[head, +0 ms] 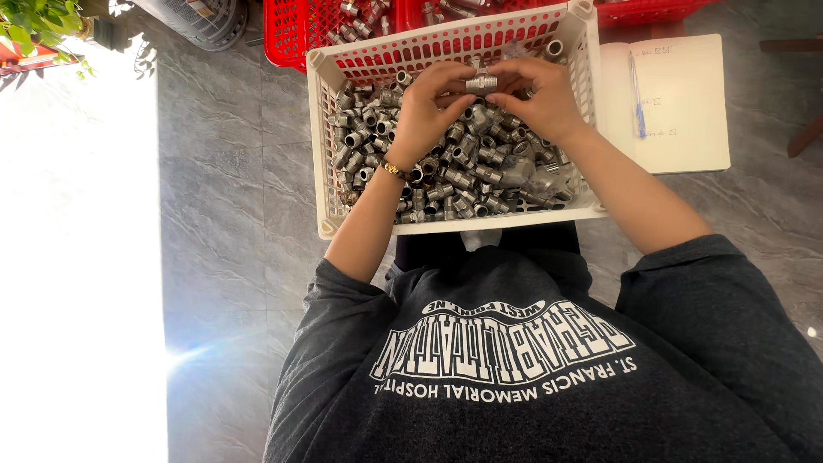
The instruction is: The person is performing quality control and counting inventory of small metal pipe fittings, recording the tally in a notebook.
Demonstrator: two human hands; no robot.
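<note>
Both hands meet over a white basket of metal fittings: the left hand and right hand pinch one fitting between curled fingertips. The basket sits on a grey stone-patterned floor, with red crates behind, an open notebook with a pen beside, and harsh sunlight at one side.

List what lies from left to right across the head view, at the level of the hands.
Grey stone floor → cream plastic crate's left wall → left hand → small metal fitting held between both hands → right hand → open notebook with a blue pen.
</note>
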